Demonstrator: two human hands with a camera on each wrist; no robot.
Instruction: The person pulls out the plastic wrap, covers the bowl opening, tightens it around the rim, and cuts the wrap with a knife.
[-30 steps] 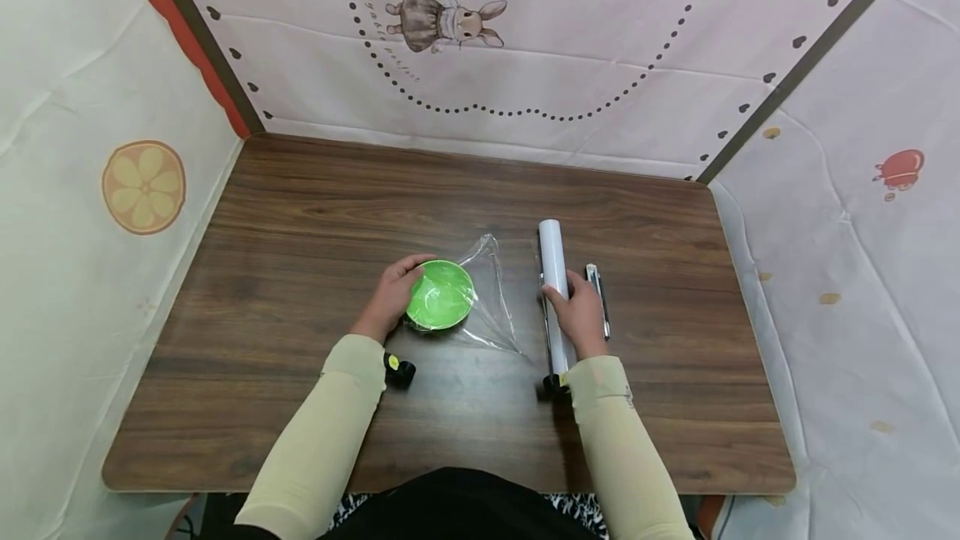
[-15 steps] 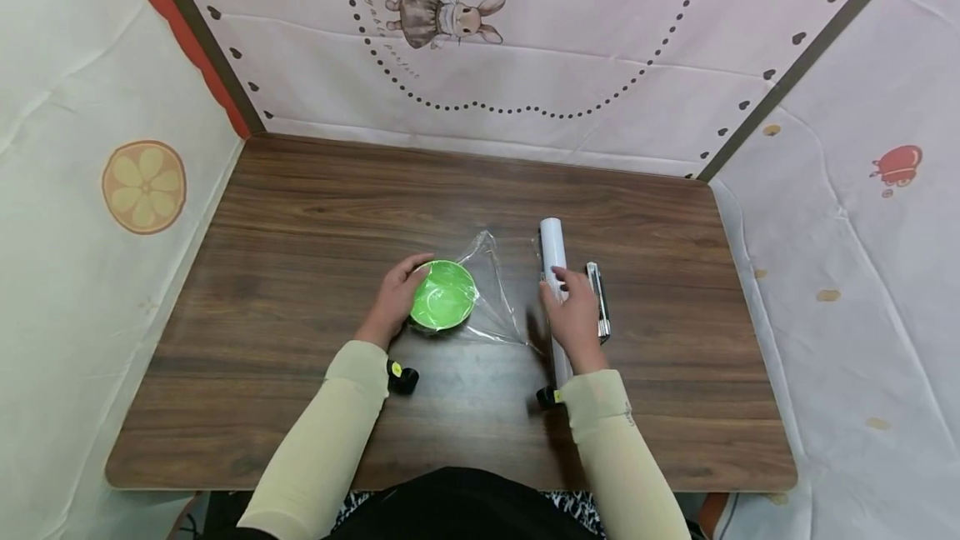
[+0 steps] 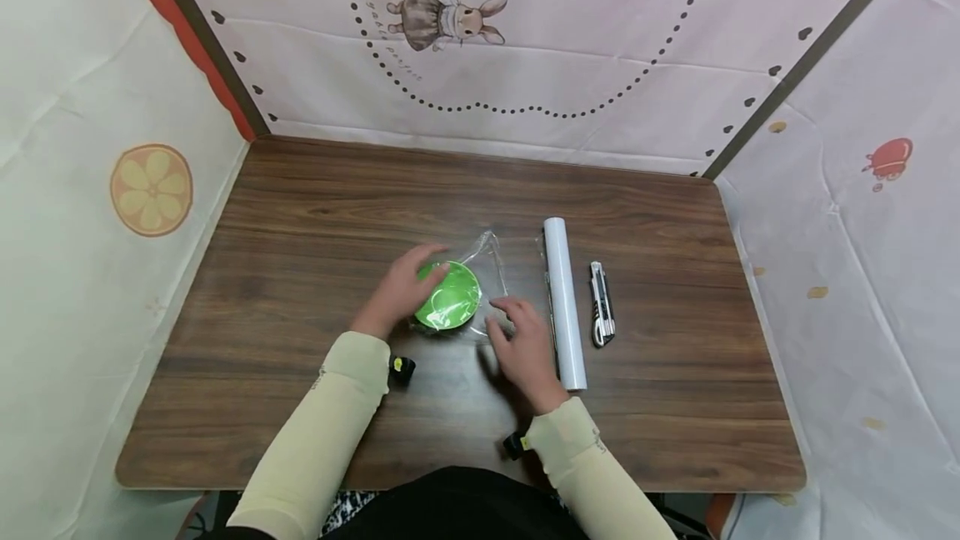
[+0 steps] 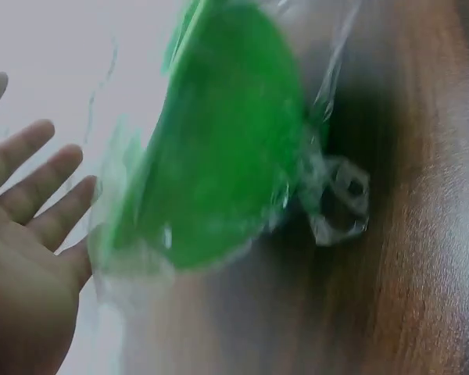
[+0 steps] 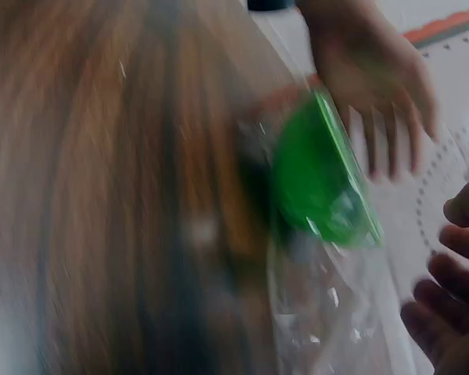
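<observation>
A green bowl covered in clear plastic film sits mid-table, the film trailing off to its right. My left hand is at the bowl's left rim; in the left wrist view its fingers are spread beside the wrapped bowl, gripping nothing. Over the film, right of the bowl, my right hand hovers with loosely bent fingers and holds nothing. Blur softens the right wrist view, where both hands flank the bowl.
Right of my right hand lies a long white roll, lengthwise on the wooden table. Beyond it rests a utility knife. Printed cloth walls close off the back and both sides.
My right hand has left the white roll and moved left toward the bowl. The left hand has loosened from the bowl's rim and shifted slightly right.
</observation>
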